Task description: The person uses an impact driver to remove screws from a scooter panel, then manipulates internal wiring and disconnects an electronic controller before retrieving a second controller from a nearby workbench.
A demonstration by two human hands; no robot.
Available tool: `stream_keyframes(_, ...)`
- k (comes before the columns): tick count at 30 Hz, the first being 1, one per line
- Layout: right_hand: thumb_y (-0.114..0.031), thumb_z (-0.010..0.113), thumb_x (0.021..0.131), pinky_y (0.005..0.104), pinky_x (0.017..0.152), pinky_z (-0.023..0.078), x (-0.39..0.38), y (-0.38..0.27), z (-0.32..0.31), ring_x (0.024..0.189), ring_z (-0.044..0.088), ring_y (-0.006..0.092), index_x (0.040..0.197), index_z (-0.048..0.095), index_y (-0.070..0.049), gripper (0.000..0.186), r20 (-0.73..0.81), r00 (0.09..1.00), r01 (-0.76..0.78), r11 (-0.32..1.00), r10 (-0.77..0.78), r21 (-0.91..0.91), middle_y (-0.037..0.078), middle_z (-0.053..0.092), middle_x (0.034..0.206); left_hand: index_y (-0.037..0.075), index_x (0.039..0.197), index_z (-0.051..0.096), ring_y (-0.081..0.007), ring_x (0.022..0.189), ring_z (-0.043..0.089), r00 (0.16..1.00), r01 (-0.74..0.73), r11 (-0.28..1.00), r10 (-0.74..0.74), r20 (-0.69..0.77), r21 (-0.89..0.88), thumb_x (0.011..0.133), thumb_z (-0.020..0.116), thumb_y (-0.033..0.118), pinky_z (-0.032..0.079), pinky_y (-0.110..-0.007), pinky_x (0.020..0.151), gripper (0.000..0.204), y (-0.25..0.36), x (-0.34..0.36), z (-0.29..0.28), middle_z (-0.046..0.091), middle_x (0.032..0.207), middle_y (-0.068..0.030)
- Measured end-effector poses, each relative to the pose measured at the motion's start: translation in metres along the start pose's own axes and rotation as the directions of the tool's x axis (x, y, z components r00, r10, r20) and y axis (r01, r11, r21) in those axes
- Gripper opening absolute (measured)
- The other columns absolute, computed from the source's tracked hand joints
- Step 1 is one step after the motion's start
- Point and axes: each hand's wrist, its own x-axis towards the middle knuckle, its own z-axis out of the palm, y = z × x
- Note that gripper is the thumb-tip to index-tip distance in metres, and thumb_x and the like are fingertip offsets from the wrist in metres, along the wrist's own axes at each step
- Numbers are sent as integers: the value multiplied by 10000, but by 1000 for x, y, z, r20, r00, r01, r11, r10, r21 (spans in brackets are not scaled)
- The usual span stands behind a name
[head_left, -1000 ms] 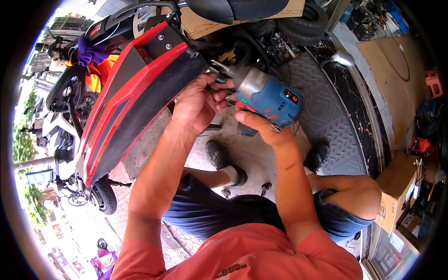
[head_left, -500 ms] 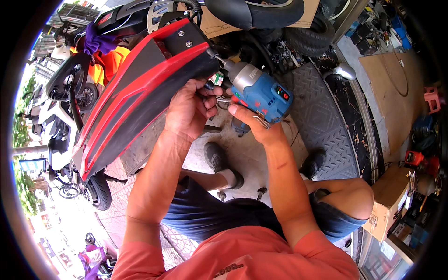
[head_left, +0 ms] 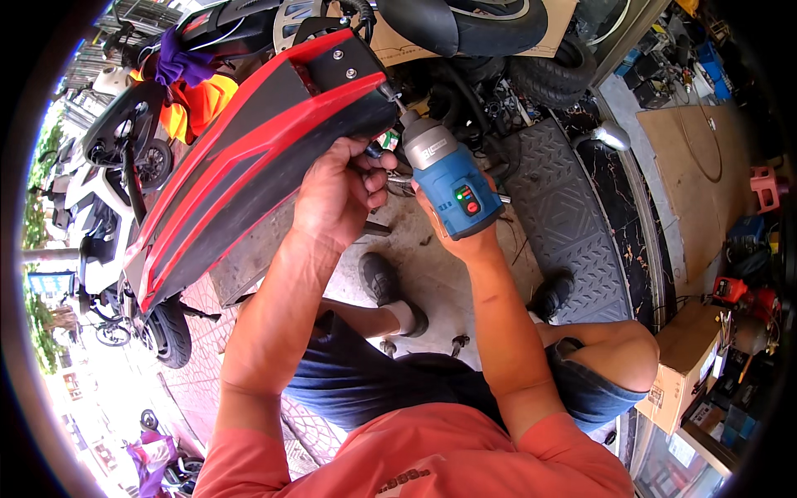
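Observation:
My right hand (head_left: 475,244) is wrapped round a blue and grey cordless impact driver (head_left: 455,187), mostly beneath it. The driver's bit reaches the upper right end of a long red and black motorcycle body panel (head_left: 241,178); whether it sits on a fastener there I cannot make out. Two silver bolts (head_left: 344,65) show on the panel's upper face. Close under the same end, my left hand (head_left: 332,195) is closed, its thumb and fingers pinching a small dark piece (head_left: 375,151) whose kind is unclear.
Behind the panel lie a black motorcycle fender (head_left: 498,29) and a tyre (head_left: 556,70). A ridged grey mat (head_left: 556,199) runs along the right, with a cardboard box (head_left: 685,357) beyond it. Parked motorcycles (head_left: 100,199) fill the left side.
My right hand has turned the driver, so its back now faces up and its body slants toward the panel's end. My left hand keeps nearly the same place and pinch.

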Motion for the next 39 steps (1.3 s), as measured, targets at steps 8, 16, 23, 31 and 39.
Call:
stream_keyframes(8,-49,755,845,411,760,537,-6,3,3,850,692,303,986,743,-83,146,-36,996,74,989,-80,-124,95,733,952,94,1083,593,-134,652,502,999,37,997,-35,35,-60,1018,541,204,400,-294,587,138,5,-4,8,691,870,-102)
stream_keyframes(16,-41,771,838,396,782,543,-17,6,8,857,683,323,1040,700,-46,213,-46,999,10,1000,-10,18,120,703,956,83,1149,618,-133,639,510,982,61,984,-30,188,-166,1030,551,226,404,-287,590,197,12,-4,24,710,860,-90)
stream_keyframes(23,-58,804,864,384,680,545,-16,6,5,709,661,287,919,713,-34,109,-87,995,55,996,-48,74,92,694,836,66,1178,684,-87,620,499,982,-7,989,35,188,-148,1044,584,289,374,-264,568,278,13,-4,42,652,746,-6)
stream_keyframes(31,-55,754,887,329,817,521,-19,-12,2,903,649,163,1064,687,-10,194,5,946,-305,886,324,348,56,696,980,40,1137,686,-82,581,452,988,-78,980,101,120,-183,1032,622,297,343,-247,529,285,4,-1,50,587,697,11)
stream_keyframes(39,-77,720,835,340,835,519,-16,-11,-20,889,654,206,1099,659,33,293,142,871,-419,561,469,714,96,678,958,34,1165,656,-95,556,418,966,-103,991,121,227,-90,1023,622,288,346,-253,516,293,-9,-4,64,583,727,-17)
